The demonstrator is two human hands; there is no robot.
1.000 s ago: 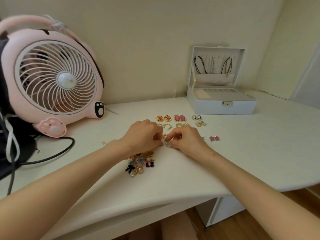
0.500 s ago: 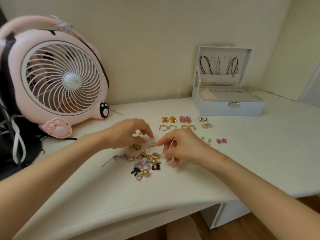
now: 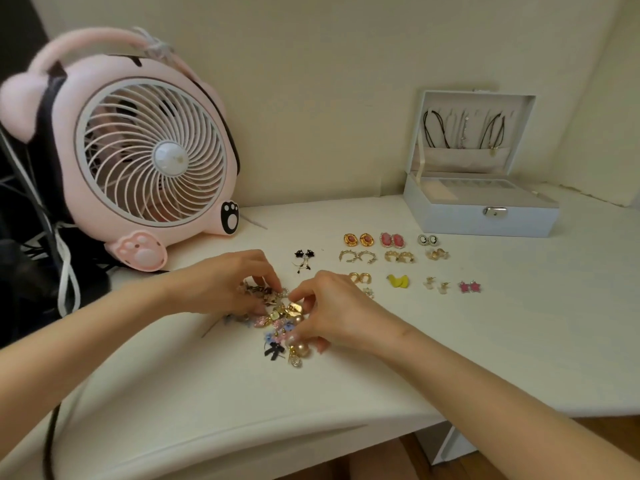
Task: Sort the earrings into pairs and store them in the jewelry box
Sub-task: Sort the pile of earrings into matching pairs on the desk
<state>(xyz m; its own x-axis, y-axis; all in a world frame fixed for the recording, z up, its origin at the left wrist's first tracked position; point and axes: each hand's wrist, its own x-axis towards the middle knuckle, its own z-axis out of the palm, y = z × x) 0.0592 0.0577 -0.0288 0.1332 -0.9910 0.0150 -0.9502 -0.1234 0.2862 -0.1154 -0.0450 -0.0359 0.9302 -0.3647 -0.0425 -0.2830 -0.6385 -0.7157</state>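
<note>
A heap of mixed loose earrings (image 3: 281, 329) lies near the middle of the white desk (image 3: 485, 341). My left hand (image 3: 228, 284) curls over its upper left side, fingertips among the pieces. My right hand (image 3: 334, 313) reaches in from the right, thumb and forefinger close together at the gold pieces; whether either hand grips one is unclear. Sorted pairs lie in rows to the right: gold-red ovals (image 3: 358, 240), pink ovals (image 3: 392, 240), yellow ones (image 3: 398, 281), pink stars (image 3: 470, 286), and a black dangling pair (image 3: 304, 260). The pale blue jewelry box (image 3: 485, 218) stands open at the back right.
A pink cat-shaped fan (image 3: 149, 157) stands at the back left, its dark cord (image 3: 52, 438) running off the desk's front edge. Necklaces (image 3: 464, 133) hang inside the box lid. The wall rises just behind the desk.
Both hands have moved from the rows of pairs down to the loose heap. A black dangling pair now lies left of the rows.
</note>
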